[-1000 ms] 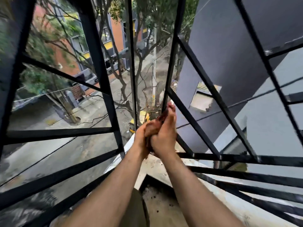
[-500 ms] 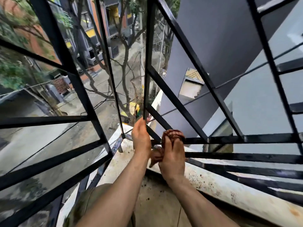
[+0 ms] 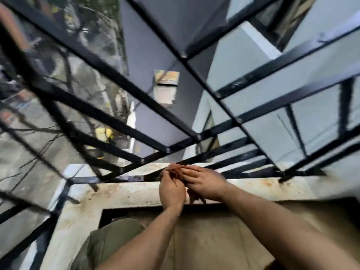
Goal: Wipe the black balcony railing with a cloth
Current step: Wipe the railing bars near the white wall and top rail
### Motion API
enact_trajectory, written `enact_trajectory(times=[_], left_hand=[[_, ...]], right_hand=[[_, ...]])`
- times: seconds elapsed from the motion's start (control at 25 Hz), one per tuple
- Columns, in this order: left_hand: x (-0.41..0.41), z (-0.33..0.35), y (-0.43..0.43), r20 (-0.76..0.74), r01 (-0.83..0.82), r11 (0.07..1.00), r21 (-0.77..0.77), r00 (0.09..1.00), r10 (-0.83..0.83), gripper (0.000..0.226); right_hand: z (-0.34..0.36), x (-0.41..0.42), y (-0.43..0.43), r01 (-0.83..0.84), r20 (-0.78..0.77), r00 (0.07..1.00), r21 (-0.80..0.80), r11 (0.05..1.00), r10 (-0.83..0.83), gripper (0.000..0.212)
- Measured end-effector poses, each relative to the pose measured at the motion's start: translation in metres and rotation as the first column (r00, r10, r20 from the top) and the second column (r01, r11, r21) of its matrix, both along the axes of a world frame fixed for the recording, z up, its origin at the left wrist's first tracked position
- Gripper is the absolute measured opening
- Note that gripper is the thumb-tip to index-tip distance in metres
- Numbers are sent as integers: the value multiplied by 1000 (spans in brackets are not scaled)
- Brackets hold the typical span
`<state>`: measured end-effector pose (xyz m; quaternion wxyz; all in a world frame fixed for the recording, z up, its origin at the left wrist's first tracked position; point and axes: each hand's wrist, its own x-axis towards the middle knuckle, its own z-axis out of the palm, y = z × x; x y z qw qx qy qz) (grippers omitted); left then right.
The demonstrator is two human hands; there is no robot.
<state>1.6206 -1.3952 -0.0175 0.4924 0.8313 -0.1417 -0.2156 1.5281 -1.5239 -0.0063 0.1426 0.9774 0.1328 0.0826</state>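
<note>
Just above the concrete ledge (image 3: 120,193), at the lowest bar of the black railing (image 3: 109,179), my left hand (image 3: 172,190) and right hand (image 3: 203,181) both close their grip on the reddish cloth (image 3: 174,171), which seems to be held against the bar. I judge that the wiping has reached the bottom bars. Next I must slide the cloth along this bar with firm pressure. No container shows.

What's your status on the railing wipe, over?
Left hand and right hand both gripping the reddish cloth. Cloth against a low bar of the black railing, above the stained ledge. No obstruction seen.
</note>
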Motion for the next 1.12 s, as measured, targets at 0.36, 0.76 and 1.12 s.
enact_trajectory(times=[0.36,0.76,1.12], left_hand=[[-220,-18,-167,436,871,447,203,328,-838,27],[-374,-57,-314,300,797,359,485,234,-925,82],[-370,-38,-325,339,727,352,590,173,-925,53]], right_hand=[[-5,-329,-187,570,126,782,249,783,-610,18],[-82,-406,-248,427,101,105,894,137,-989,52],[-66,-415,-296,893,-374,117,444,-68,-920,54]])
